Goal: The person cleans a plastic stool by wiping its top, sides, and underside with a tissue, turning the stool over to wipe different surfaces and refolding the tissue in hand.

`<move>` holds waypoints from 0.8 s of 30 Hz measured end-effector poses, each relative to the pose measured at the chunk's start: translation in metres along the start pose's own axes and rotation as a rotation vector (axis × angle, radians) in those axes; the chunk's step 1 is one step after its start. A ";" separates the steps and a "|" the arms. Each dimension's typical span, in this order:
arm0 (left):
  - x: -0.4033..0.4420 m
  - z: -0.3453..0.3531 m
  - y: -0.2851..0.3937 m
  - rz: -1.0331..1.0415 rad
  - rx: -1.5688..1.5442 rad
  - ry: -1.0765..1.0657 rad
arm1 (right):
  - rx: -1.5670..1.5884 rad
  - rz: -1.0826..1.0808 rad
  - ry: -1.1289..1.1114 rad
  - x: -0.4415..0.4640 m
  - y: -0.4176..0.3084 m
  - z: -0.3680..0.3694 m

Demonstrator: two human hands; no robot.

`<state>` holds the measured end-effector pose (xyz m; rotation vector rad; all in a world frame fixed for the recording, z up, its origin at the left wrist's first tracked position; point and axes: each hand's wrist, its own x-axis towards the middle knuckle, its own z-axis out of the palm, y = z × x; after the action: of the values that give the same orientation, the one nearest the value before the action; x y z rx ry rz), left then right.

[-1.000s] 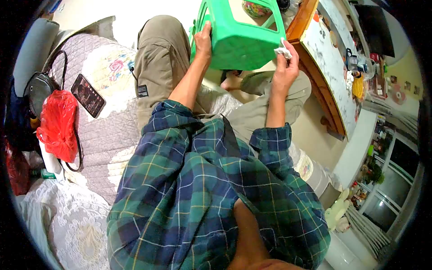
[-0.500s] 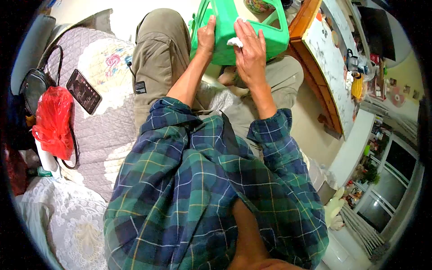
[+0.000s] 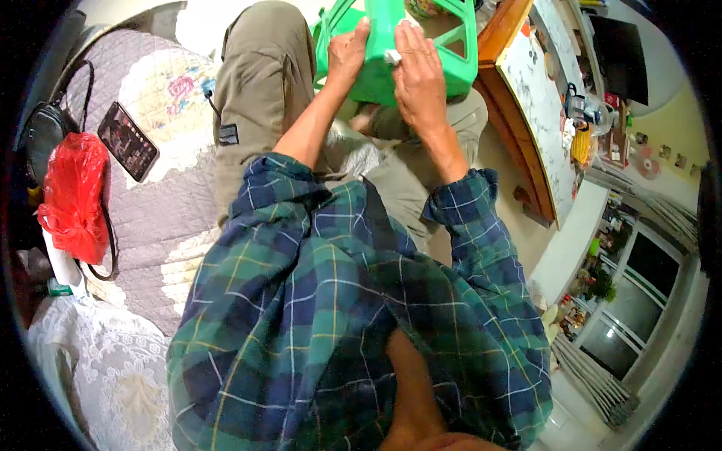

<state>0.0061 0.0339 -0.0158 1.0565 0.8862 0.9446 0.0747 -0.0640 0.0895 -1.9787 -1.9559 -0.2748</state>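
A green plastic stool [image 3: 380,46], with open cut-outs in its sides, rests tilted across my legs at the top of the view. My left hand [image 3: 347,54] grips its left part, thumb lying along the green surface and the other fingers mostly hidden. On the stool's face, my right hand [image 3: 420,79] presses a crumpled white tissue [image 3: 392,57] with its fingers stretched close together. Bits of the tissue stick out beside the fingers and at the fingertips.
A phone [image 3: 128,141], a red plastic bag [image 3: 75,199] and a black bag [image 3: 47,139] lie on the quilted cover [image 3: 143,240] at left. To the right stands a wooden table with a marbled top [image 3: 538,113], bearing a clear plastic jug [image 3: 590,109].
My right hand has slid slightly up along the stool's face with the tissue, its wrist shifting right. My left hand keeps its grip. The whole view has shifted a little.
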 end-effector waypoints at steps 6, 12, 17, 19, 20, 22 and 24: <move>0.002 0.002 0.000 0.045 0.084 -0.061 | 0.253 0.240 0.125 -0.040 0.006 -0.029; -0.010 -0.001 0.028 0.039 0.149 -0.058 | 0.153 0.097 0.135 -0.014 -0.025 -0.022; -0.022 0.003 0.027 0.151 0.277 -0.095 | -0.099 -0.017 0.078 0.018 -0.025 -0.008; -0.026 0.006 0.029 0.244 0.348 -0.093 | -0.148 -0.053 0.030 0.032 -0.018 -0.014; -0.026 0.007 0.030 0.257 0.286 -0.080 | -0.122 -0.027 -0.062 0.040 -0.020 -0.022; -0.023 0.011 0.034 0.273 0.211 -0.058 | -0.084 0.012 -0.191 0.043 -0.013 -0.030; -0.030 0.015 0.038 0.407 0.184 -0.022 | -0.042 0.073 -0.126 0.037 -0.008 -0.026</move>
<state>0.0024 0.0093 0.0280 1.4377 0.7634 1.2004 0.0705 -0.0400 0.1281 -2.1371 -1.9634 -0.1782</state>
